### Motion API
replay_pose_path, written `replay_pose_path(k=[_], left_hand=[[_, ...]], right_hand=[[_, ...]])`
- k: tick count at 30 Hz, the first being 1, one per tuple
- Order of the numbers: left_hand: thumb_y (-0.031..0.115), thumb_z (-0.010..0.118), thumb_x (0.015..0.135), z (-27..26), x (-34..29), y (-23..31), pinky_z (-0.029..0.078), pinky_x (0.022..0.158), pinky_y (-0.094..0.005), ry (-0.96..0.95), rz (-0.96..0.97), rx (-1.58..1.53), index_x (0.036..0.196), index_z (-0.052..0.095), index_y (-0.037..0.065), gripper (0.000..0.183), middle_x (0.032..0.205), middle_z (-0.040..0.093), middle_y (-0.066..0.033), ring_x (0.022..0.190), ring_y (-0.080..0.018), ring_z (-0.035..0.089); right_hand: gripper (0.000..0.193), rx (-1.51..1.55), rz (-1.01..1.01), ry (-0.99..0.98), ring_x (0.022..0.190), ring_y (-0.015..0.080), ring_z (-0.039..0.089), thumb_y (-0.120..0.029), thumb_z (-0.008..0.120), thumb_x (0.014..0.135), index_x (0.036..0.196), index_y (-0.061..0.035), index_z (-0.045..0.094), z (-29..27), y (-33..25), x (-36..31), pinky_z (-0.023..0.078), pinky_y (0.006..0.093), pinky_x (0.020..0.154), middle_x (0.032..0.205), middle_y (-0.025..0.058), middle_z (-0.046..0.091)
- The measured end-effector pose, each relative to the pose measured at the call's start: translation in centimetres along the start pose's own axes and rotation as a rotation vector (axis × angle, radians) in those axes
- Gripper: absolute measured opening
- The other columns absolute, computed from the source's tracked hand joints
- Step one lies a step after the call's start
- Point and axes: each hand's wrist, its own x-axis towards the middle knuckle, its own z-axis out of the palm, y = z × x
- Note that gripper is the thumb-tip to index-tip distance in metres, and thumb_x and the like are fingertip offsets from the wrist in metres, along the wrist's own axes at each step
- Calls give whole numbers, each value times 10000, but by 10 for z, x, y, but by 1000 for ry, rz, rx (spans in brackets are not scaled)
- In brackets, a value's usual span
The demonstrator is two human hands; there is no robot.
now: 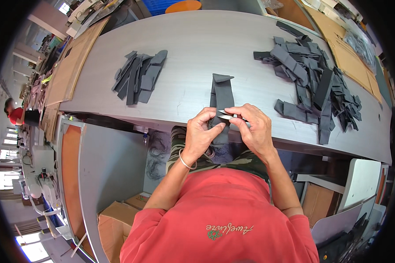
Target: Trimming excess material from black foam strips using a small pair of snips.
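A dark grey fabric strip [224, 95] lies partly on the table near its front edge, its lower end hanging over toward my lap. Its far end is folded over. My left hand [200, 133] pinches the strip between thumb and fingers. In my right hand [256, 130] is a pair of small thread snips [225, 117], held between thumb and fingers. Their pointed metal blades lie against the fabric, close to my left thumb. Whether the blades are cutting a thread is too small to tell.
A small pile of grey strips [140, 75] lies left on the grey table [193, 48]. A larger tangled heap of strips [309, 74] covers its right side. Cardboard sheets [70, 70] line the edges. An open cardboard box [114, 223] stands below left. A person [16, 115] is far left.
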Motion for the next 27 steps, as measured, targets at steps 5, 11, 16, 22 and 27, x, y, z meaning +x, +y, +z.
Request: replay_pose_path(k=[5,11,16,22,27], left_hand=[[-64,681,760,1,-3,3,449,723,-200,-13,-1,-84,923,649,-61,166,996,589,-41,850,-67,538],[-78,670,759,-2,-4,4,445,765,-213,-44,-21,-53,923,658,-29,171,978,568,-26,878,-81,525],[-77,664,770,-3,-3,1,447,756,-213,-21,42,-12,928,633,-20,172,969,569,-20,875,-76,528],[-69,658,786,-1,-4,3,438,734,-195,-58,6,-7,939,625,-7,169,953,567,7,844,-56,518],[-64,648,767,-4,-3,8,429,758,-213,-117,-27,-1,965,615,-35,203,940,574,-24,850,-72,515]], right_hand=[[169,-43,-90,60,659,217,561,-117,682,767,936,-117,693,8,3,-2,432,336,619,724,28,602],[145,-134,-126,58,636,211,542,-126,689,763,907,-130,700,6,5,-4,408,336,615,692,12,587],[139,-89,-81,67,652,206,562,-125,690,763,901,-128,701,1,2,-2,420,326,619,705,14,605],[142,-18,-56,49,654,207,565,-123,687,761,903,-129,699,4,3,-3,419,324,610,716,13,610],[149,-201,-189,34,640,198,512,-141,699,747,895,-155,701,2,7,-1,373,328,582,710,-8,589]])
